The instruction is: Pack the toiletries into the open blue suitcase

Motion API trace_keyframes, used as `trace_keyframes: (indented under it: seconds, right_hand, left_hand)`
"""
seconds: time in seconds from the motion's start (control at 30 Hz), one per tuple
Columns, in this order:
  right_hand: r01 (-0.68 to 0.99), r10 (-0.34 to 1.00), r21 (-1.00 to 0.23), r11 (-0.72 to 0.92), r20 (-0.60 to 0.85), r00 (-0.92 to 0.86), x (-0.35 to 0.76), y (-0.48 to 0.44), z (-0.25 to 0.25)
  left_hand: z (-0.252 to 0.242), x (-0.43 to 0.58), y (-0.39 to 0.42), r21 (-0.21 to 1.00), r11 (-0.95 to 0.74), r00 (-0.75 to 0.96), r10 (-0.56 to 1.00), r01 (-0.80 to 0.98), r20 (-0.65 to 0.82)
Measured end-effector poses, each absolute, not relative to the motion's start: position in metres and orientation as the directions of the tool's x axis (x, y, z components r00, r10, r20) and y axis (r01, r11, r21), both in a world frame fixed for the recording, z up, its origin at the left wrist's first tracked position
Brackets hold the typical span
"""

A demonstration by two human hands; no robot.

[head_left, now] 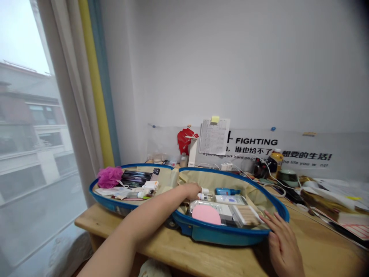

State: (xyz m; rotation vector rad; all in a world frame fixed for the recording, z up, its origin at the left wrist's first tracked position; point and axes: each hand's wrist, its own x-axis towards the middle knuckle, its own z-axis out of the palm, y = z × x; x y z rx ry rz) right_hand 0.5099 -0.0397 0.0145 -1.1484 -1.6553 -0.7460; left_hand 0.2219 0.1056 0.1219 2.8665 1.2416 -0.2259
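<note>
A blue-rimmed suitcase (pixel 227 237) lies unfolded on the wooden desk. My left hand (pixel 190 191) reaches into its right half with curled fingers, against a small clear bottle (pixel 206 197); what the fingertips grip is hidden. My right hand (pixel 284 238) rests on the near right rim, fingers stretched out and holding nothing. Beside it lies a clear pack of cotton swabs (pixel 246 216). A pink rounded item (pixel 206 214), a blue bottle (pixel 226 191) and a white packet (pixel 230 199) fill the same half. The left half has a magenta bath puff (pixel 110 177) and dark packaged pens (pixel 137 178).
The wooden desk (pixel 311 246) runs along the wall. Behind the case stand a yellow bottle (pixel 276 161), a green jar (pixel 288 177) and white cables. Papers (pixel 354 221) are piled at the right. A window and curtains (pixel 86 96) are on the left.
</note>
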Motion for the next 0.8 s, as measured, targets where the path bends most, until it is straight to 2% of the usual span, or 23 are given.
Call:
trace_keyframes:
  seconds: [0.17,0.27,0.37,0.43,0.53,0.67,0.8]
  right_hand:
    - [0.933,0.341,-0.009,0.360,0.932,-0.122,0.509,-0.039,0.015]
    - [0.933,0.345,-0.009,0.361,0.930,-0.124,0.510,-0.040,0.015]
    - [0.931,0.347,-0.035,0.363,0.933,-0.101,0.509,-0.040,0.014]
    - [0.929,0.350,-0.047,0.366,0.932,-0.091,0.508,-0.040,0.014]
    - [0.928,0.340,-0.044,0.370,0.936,-0.091,0.507,-0.039,0.014]
    - [0.924,0.336,-0.060,0.377,0.939,-0.076,0.508,-0.038,0.014]
    - [0.927,0.366,-0.087,0.364,0.929,-0.056,0.508,-0.039,0.014]
  left_hand:
    - [0.127,0.219,0.109,-0.020,-0.706,0.700,0.705,0.708,-0.110]
    - [0.143,0.195,0.116,0.057,-0.718,0.713,0.696,0.694,0.086]
    - [0.160,0.142,0.127,0.104,-0.632,0.583,0.757,0.768,0.295]
    - [0.165,0.099,0.131,0.021,-0.493,0.476,0.850,0.870,0.226]
    - [0.159,0.045,0.131,-0.070,-0.395,0.400,0.912,0.916,0.087]
    - [0.143,0.014,0.125,-0.146,-0.366,0.366,0.930,0.919,-0.031]
    - [0.137,0.012,0.126,-0.192,-0.371,0.364,0.929,0.909,-0.070]
